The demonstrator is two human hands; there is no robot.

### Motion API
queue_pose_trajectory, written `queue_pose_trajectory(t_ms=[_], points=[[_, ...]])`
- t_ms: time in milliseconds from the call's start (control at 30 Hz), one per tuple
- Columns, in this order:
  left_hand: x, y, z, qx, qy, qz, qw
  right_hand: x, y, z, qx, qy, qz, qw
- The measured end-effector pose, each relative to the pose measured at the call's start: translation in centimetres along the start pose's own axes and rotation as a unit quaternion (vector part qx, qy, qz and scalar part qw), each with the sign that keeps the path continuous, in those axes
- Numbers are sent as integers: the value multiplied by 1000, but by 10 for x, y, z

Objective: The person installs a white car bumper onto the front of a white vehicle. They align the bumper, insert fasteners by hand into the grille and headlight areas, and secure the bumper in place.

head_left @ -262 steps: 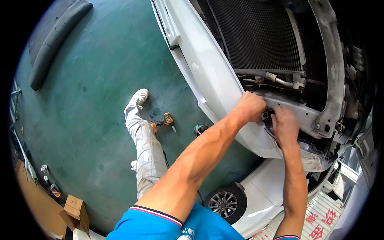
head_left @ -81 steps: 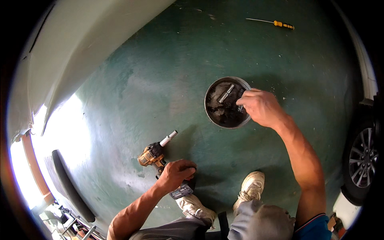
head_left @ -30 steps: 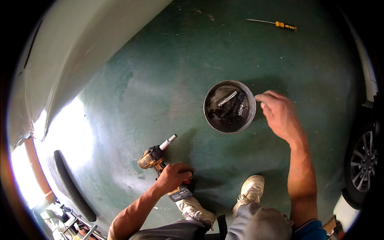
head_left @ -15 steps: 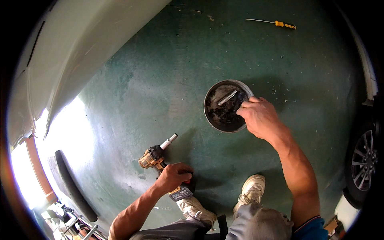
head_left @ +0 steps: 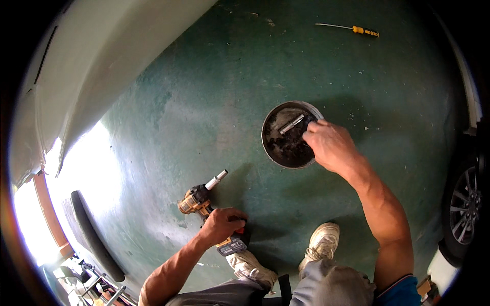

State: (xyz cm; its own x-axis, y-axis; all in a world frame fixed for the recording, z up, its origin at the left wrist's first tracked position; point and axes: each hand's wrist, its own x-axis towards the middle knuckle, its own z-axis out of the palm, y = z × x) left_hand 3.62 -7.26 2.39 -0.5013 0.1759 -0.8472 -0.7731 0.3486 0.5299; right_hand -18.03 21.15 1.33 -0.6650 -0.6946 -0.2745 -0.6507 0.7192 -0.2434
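My left hand (head_left: 223, 224) is wrapped round the handle of a tan and black cordless impact wrench (head_left: 194, 199). A long silver socket (head_left: 217, 180) on the wrench points up and to the right. My right hand (head_left: 331, 145) reaches over the right side of a round metal bucket (head_left: 263, 135), its fingers closed just inside the rim. Whatever those fingertips may hold is hidden. Inside the bucket, a silver tube-shaped socket (head_left: 292, 124) lies tilted on dark, grimy contents I cannot make out singly.
A yellow and black screwdriver (head_left: 365, 31) lies far off on the green floor (head_left: 204, 112). A pale car body panel (head_left: 102, 56) fills the upper left. At the right edge stands a car wheel (head_left: 463, 204). My shoes (head_left: 322, 239) are near the bottom.
My right hand has shifted slightly and its fingers have turned a little at the bucket's rim. The left hand and the impact wrench stay in place.
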Motion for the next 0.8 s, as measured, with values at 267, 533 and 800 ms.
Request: queue_pose_trajectory(t_ms=[267, 533, 800], points=[[4, -7, 1, 0, -2, 25, 1000, 29, 1, -1, -52, -34, 20, 998], [1, 2, -1, -74, 7, 2, 997, 36, 2, 11, -34, -54, 17, 998], [2, 5, -4, -24, 21, 29, 999, 3, 32, -28, 266, 175, 30, 948]])
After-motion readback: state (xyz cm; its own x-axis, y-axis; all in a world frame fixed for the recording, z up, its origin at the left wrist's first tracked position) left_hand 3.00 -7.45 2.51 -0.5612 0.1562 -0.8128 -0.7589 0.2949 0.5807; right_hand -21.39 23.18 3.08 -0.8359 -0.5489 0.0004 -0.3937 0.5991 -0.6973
